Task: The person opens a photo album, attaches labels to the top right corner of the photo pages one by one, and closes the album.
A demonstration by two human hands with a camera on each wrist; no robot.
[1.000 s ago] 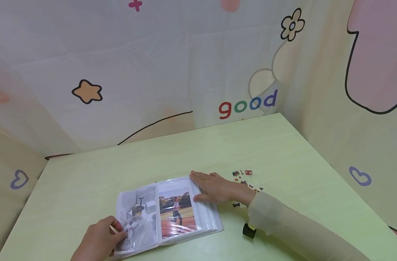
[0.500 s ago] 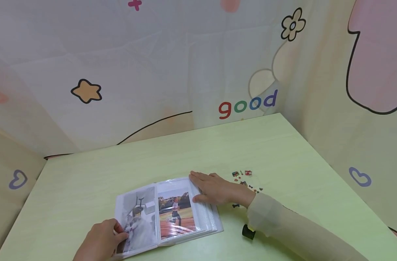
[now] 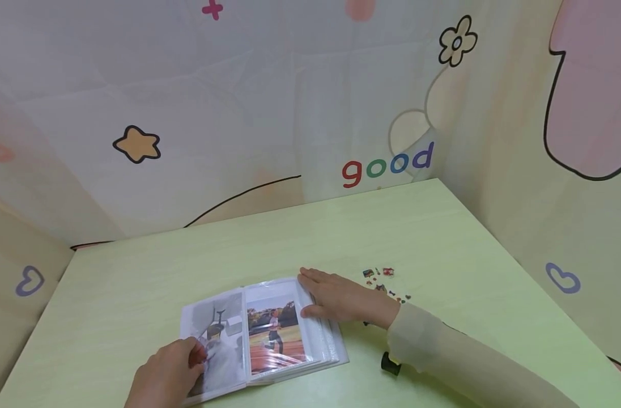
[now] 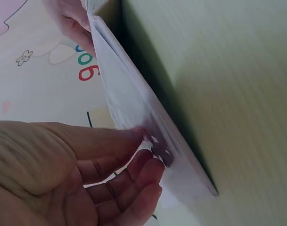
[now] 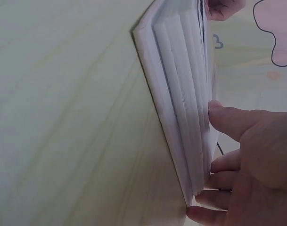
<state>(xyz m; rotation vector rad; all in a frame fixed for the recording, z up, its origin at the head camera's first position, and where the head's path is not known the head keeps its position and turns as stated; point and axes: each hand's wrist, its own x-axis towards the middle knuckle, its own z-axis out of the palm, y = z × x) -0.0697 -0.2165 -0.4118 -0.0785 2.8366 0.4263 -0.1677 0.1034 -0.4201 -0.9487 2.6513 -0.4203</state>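
A photo album [image 3: 246, 365] lies spread out near the front of the table. Its left page holds a greyish photo [image 3: 218, 362]; on the right page is a photo of a running person [image 3: 273, 334], under shiny clear film. My left hand [image 3: 165, 371] has curled fingers at the left page's lower part. In the left wrist view its thumb tip touches the page by a dark patch [image 4: 161, 149]; whether it pinches anything is unclear. My right hand [image 3: 336, 297] rests on the right page's outer edge, fingers extended. Several page edges [image 5: 183, 94] show beside it.
Small colourful stickers or cut-outs [image 3: 388, 272] lie on the table [image 3: 443, 238] right of the album, partly behind the right wrist. A small black item [image 3: 391, 364] is under the right sleeve [image 3: 443, 340]. Printed fabric walls [image 3: 239, 113] surround the table.
My left hand has slid slightly right, further over the left page, its fingertips drawing closer together. My right hand stays on the right page. The album has hardly moved.
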